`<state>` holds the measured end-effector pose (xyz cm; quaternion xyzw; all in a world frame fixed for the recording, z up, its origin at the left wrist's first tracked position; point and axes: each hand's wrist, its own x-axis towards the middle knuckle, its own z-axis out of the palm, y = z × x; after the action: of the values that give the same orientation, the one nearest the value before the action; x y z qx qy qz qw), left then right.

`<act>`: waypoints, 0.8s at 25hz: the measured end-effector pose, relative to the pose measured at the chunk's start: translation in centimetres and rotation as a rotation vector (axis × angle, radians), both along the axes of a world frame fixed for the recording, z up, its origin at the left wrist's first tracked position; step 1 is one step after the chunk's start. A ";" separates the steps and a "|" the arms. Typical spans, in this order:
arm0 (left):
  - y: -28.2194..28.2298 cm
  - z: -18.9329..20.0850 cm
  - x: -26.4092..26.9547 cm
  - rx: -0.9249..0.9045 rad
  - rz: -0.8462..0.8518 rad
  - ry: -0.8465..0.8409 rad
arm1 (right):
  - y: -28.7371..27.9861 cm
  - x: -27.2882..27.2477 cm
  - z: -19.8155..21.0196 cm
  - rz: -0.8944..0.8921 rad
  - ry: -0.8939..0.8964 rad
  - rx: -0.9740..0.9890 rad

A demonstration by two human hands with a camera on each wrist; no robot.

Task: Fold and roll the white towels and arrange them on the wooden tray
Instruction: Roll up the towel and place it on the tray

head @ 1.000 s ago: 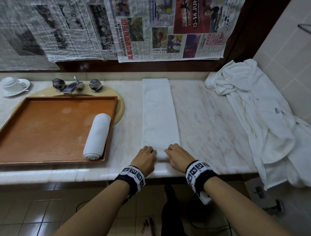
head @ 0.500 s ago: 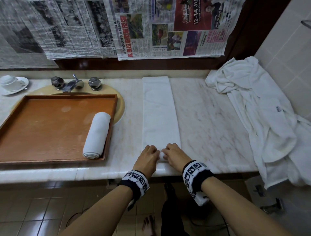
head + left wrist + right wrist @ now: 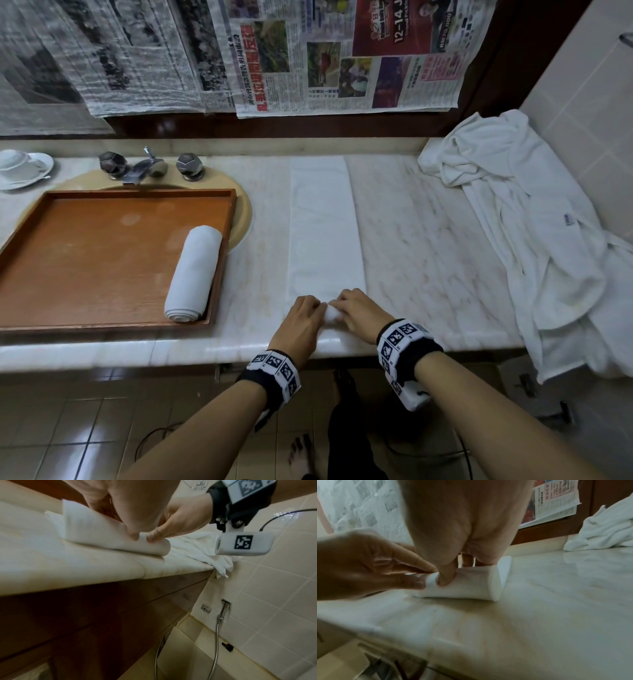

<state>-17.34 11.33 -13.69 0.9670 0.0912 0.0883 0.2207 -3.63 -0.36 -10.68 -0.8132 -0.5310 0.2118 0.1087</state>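
Note:
A long folded white towel (image 3: 323,226) lies as a strip across the marble counter, running from the back wall toward me. Its near end is wound into a small roll (image 3: 467,586) (image 3: 116,540). My left hand (image 3: 303,317) and right hand (image 3: 352,310) sit side by side on that roll, fingers curled over it and thumbs tucked behind. A finished rolled towel (image 3: 193,274) lies inside the wooden tray (image 3: 102,329), against its right wall.
The tray rests over a sink with a faucet (image 3: 147,168) behind it. A cup and saucer (image 3: 20,168) stand at the far left. A heap of loose white towels (image 3: 534,233) covers the counter's right end and hangs over the edge. Newspaper covers the wall.
Both hands have drawn closer together and moved slightly forward, turning the towel's near end over into a small roll.

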 end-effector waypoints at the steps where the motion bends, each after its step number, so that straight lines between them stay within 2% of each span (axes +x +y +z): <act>1: 0.1 -0.1 0.1 -0.010 0.006 -0.001 | -0.2 -0.3 -0.3 0.001 -0.035 0.024; 4: 0.7 0.3 1.3 -0.011 0.002 0.046 | -0.7 -1.6 -1.1 -0.075 -0.136 0.095; 7: 1.5 1.3 2.8 0.025 -0.003 0.111 | 0.1 -1.4 -1.3 -0.136 -0.126 0.124; 12: 0.3 1.3 1.3 0.003 -0.006 -0.036 | 1.5 -0.3 -0.5 -0.140 -0.101 -0.065; 17: 1.5 1.6 3.8 -0.020 0.003 0.090 | 0.2 -2.4 -1.4 -0.142 -0.293 0.185; 20: 1.9 2.1 5.2 -0.015 0.013 0.176 | 0.0 -2.4 -1.9 -0.117 -0.308 0.137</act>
<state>-12.15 13.18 -11.57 0.9688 0.1170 0.0037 0.2184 -6.04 -0.34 -12.62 -0.8562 -0.5064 0.0415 0.0934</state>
